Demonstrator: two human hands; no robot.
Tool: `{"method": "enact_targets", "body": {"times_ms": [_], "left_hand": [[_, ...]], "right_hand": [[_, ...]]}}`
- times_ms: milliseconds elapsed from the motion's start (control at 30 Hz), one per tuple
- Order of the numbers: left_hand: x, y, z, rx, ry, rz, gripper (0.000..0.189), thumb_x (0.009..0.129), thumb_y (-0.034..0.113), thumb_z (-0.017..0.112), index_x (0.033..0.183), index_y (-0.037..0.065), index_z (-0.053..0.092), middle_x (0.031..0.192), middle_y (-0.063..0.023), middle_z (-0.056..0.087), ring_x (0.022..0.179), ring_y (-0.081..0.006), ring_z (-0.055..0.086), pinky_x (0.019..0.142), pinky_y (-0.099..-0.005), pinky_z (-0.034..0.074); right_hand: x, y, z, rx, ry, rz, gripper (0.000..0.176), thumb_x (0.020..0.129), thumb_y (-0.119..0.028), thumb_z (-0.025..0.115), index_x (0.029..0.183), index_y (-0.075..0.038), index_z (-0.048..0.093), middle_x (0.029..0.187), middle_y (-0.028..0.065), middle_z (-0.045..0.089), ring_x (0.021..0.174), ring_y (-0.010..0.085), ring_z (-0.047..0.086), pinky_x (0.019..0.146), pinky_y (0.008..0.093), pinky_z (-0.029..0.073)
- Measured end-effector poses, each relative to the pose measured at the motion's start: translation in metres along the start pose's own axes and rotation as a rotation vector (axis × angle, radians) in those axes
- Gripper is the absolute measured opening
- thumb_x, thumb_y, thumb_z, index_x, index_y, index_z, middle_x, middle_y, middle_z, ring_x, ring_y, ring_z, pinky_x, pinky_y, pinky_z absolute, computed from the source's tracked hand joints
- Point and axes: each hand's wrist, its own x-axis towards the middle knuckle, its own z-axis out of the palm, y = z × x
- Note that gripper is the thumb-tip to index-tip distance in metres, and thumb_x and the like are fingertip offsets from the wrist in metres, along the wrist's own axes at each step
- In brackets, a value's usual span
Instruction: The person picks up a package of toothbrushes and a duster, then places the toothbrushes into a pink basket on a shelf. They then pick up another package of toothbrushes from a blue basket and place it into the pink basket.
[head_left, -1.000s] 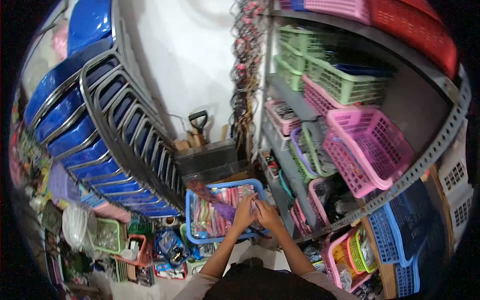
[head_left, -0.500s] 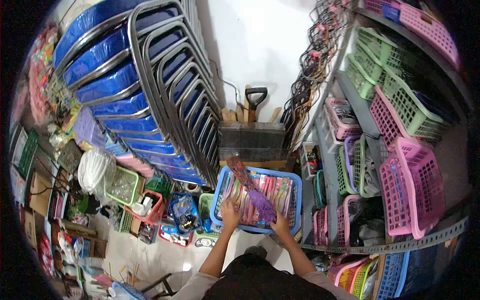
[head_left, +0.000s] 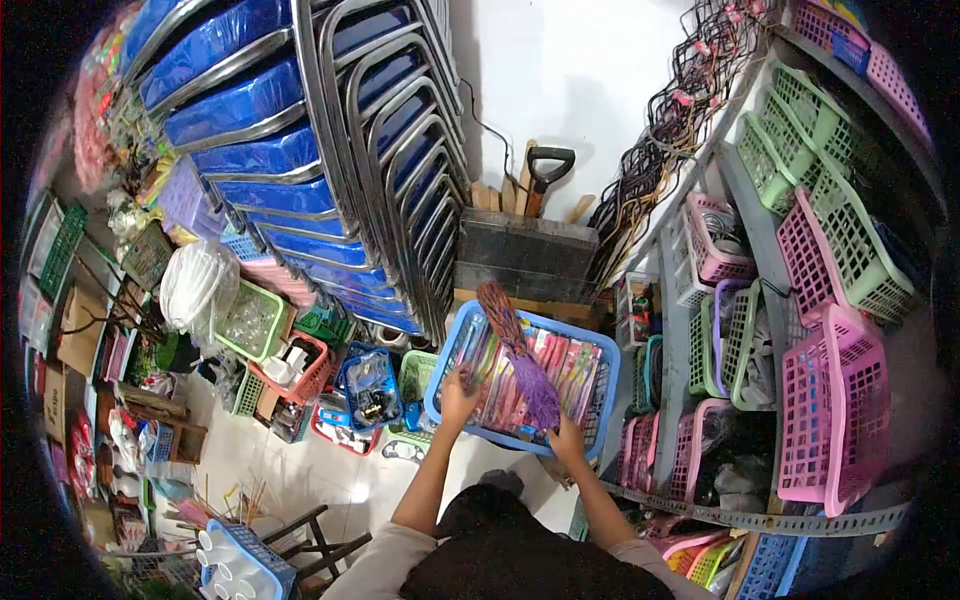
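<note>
A blue plastic basket (head_left: 609,395) filled with colourful flat packets (head_left: 575,372) stands in front of me. Across the packets lies a long bundle (head_left: 534,382), brown at its far end and bristly purple at the near end; its exact kind I cannot make out. My right hand (head_left: 567,440) is at the basket's near rim, its fingers closed on the purple end. Over the left side of the basket, my left hand (head_left: 458,398) has its fingers curled among the packets. What they hold, if anything, is hidden.
Stacked blue chairs (head_left: 270,190) rise at left. Behind the basket stands a dark box (head_left: 525,255) beside a black handle (head_left: 550,165). Metal shelves (head_left: 680,330) with pink baskets (head_left: 835,410) line the right. Small baskets (head_left: 370,385) sit on the floor at left.
My view has shifted and turned slightly, so the surroundings sit differently in the frame. The left hand has moved a little farther up over the packets; the right stays at the purple end.
</note>
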Motion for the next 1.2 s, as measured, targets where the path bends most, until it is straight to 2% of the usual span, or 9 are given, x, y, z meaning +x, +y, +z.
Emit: {"method": "enact_targets", "body": {"times_ms": [300, 367, 500, 567, 633, 900, 1100, 1167, 1200], "left_hand": [[-0.011, -0.062, 0.014, 0.01, -0.28, -0.21, 0.061, 0.072, 0.02, 0.069, 0.121, -0.003, 0.041, 0.107, -0.0205, 0.056, 0.095, -0.0311, 0.057, 0.079, -0.0368, 0.046], [-0.01, -0.083, 0.02, -0.371, -0.288, -0.158, 0.055, 0.076, 0.015, 0.064, 0.122, -0.003, 0.04, 0.11, -0.0194, 0.056, 0.098, -0.028, 0.056, 0.082, -0.0353, 0.045], [-0.007, -0.031, -0.023, -0.816, -0.384, -0.452, 0.061, 0.071, -0.002, 0.057, 0.128, 0.0, 0.035, 0.112, -0.0165, 0.055, 0.098, -0.0232, 0.056, 0.086, -0.0325, 0.043], [-0.006, 0.01, -0.05, -0.698, -0.314, -0.41, 0.063, 0.071, -0.007, 0.055, 0.129, 0.003, 0.033, 0.105, -0.014, 0.058, 0.089, -0.0224, 0.06, 0.079, -0.0324, 0.048], [-0.001, 0.049, -0.08, -1.04, -0.316, -0.54, 0.061, 0.073, -0.006, 0.055, 0.129, 0.004, 0.034, 0.102, -0.0121, 0.059, 0.083, -0.0208, 0.062, 0.07, -0.0309, 0.052], [0.013, 0.124, -0.138, -1.366, -0.205, -0.285, 0.059, 0.074, -0.009, 0.054, 0.13, 0.003, 0.037, 0.112, -0.0094, 0.056, 0.089, -0.0182, 0.06, 0.077, -0.0281, 0.05], [0.026, 0.043, -0.123, -1.634, -0.334, -0.029, 0.065, 0.076, 0.0, 0.062, 0.133, 0.006, 0.033, 0.11, -0.0137, 0.054, 0.099, -0.0242, 0.056, 0.072, -0.0381, 0.053], [0.024, 0.119, -0.157, -1.204, -0.102, 0.067, 0.07, 0.073, 0.005, 0.066, 0.134, 0.007, 0.032, 0.108, -0.0122, 0.055, 0.097, -0.0265, 0.056, 0.079, -0.04, 0.05], [0.012, 0.154, -0.171, -1.443, -0.165, -0.056, 0.074, 0.074, 0.001, 0.065, 0.137, 0.01, 0.028, 0.107, -0.0095, 0.055, 0.091, -0.0212, 0.057, 0.073, -0.0334, 0.05]], "right_hand": [[0.005, 0.008, 0.007, 0.044, 0.043, 0.017, 0.056, 0.069, -0.015, 0.067, 0.119, 0.0, 0.047, 0.093, 0.025, 0.059, 0.087, 0.0404, 0.057, 0.077, 0.045, 0.044], [0.005, 0.023, 0.019, 0.048, 0.184, -0.036, 0.05, 0.068, -0.015, 0.067, 0.113, -0.001, 0.051, 0.09, 0.0246, 0.059, 0.085, 0.04, 0.057, 0.076, 0.0451, 0.044], [-0.003, 0.0, 0.003, -0.003, 0.215, -0.007, 0.041, 0.068, -0.014, 0.067, 0.104, 0.0, 0.055, 0.087, 0.0243, 0.059, 0.083, 0.039, 0.058, 0.074, 0.045, 0.044], [-0.005, -0.02, -0.015, 0.126, 0.222, 0.001, 0.035, 0.068, -0.014, 0.067, 0.098, 0.001, 0.056, 0.084, 0.024, 0.06, 0.079, 0.0386, 0.058, 0.07, 0.0438, 0.045], [0.002, -0.025, -0.024, -0.028, 0.286, -0.007, 0.032, 0.068, -0.01, 0.066, 0.096, 0.002, 0.056, 0.084, 0.0235, 0.06, 0.075, 0.0375, 0.06, 0.067, 0.0407, 0.046], [-0.012, -0.078, -0.12, 0.267, 0.32, -0.447, 0.036, 0.07, -0.004, 0.062, 0.105, 0.001, 0.055, 0.086, 0.0203, 0.062, 0.077, 0.0321, 0.062, 0.068, 0.0371, 0.048], [-0.02, -0.098, -0.172, -0.275, 0.307, -0.841, 0.036, 0.062, -0.01, 0.06, 0.098, -0.006, 0.06, 0.082, 0.0147, 0.061, 0.071, 0.0321, 0.059, 0.061, 0.042, 0.047], [-0.017, -0.111, -0.187, -0.392, 0.311, -0.884, 0.04, 0.059, -0.011, 0.062, 0.099, -0.008, 0.06, 0.088, 0.0122, 0.061, 0.076, 0.0299, 0.059, 0.064, 0.042, 0.047], [-0.013, -0.112, -0.192, -0.475, 0.261, -0.801, 0.042, 0.059, -0.01, 0.061, 0.102, -0.008, 0.06, 0.088, 0.0121, 0.06, 0.077, 0.0299, 0.058, 0.064, 0.0418, 0.047]]}}
